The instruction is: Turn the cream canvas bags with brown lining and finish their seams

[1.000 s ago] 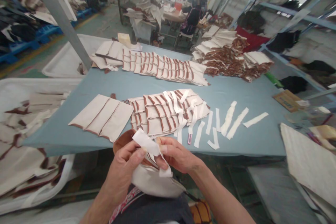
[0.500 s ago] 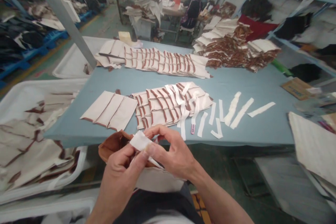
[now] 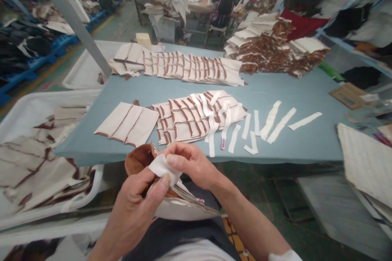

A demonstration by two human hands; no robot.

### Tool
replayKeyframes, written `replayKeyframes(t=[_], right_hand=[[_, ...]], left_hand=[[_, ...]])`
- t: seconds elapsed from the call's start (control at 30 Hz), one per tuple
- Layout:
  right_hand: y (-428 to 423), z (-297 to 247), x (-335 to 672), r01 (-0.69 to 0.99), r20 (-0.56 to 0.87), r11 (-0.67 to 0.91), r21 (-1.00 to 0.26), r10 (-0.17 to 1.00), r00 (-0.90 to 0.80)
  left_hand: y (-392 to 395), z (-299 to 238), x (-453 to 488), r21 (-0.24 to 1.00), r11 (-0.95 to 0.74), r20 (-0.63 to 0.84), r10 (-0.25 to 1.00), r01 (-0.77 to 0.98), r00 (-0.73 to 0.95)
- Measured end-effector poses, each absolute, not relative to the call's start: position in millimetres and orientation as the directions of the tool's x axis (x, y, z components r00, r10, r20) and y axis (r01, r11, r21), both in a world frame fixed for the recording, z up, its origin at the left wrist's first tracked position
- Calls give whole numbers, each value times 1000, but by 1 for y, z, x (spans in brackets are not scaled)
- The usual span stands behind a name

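Note:
Close to my body, in front of the table edge, my left hand (image 3: 139, 195) and my right hand (image 3: 192, 163) pinch a short white fabric strip (image 3: 163, 170) between thumbs and fingers. The strip lies over the edge of a sewn piece with a brown lining (image 3: 137, 161) and a cream outer cloth (image 3: 180, 210), which rests on my lap. Some fingers of both hands are hidden behind the cloth. Just beyond them on the table lies an overlapped row of cream pieces with brown edges (image 3: 190, 118), with loose white strips (image 3: 271, 120) on and beside it.
A blue-covered table (image 3: 275, 85) spans the view. A second row of cream pieces (image 3: 190, 67) and a tall stack (image 3: 266, 45) lie at its back. White bins (image 3: 45, 100) stand left, a cardboard box (image 3: 347, 94) right. A person (image 3: 225, 4) sits beyond.
My right hand has shifted up and left along the white strip, which now looks more bent. The brown-lined piece has moved slightly right, and more of its cream side shows.

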State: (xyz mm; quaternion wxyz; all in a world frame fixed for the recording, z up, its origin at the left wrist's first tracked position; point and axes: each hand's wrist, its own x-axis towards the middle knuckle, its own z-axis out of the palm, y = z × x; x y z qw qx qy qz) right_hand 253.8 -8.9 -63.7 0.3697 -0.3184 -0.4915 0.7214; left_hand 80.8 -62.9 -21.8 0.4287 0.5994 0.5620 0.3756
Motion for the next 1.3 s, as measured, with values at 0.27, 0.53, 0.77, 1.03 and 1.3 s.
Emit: replayKeyframes(t=[0.27,0.53,0.77,1.03,1.3], right_hand=[[-24,-55,265,-201,73,-27,-979,879,-471],[-41,-52,259,122,269,273,-954,962,-48],[-51,-46,242,337,533,568,-751,822,-198],[-39,-57,234,249,470,499,-830,866,-167],[-25,-52,250,119,236,284,-952,922,-308]], left_hand=[[-63,-24,71,899,-75,22,992,431,126],[-69,-40,70,722,-198,256,967,663,10],[-64,-46,70,650,-280,341,938,707,58],[-58,-38,70,653,-339,322,934,677,157],[-51,-36,61,668,-438,336,899,601,281]])
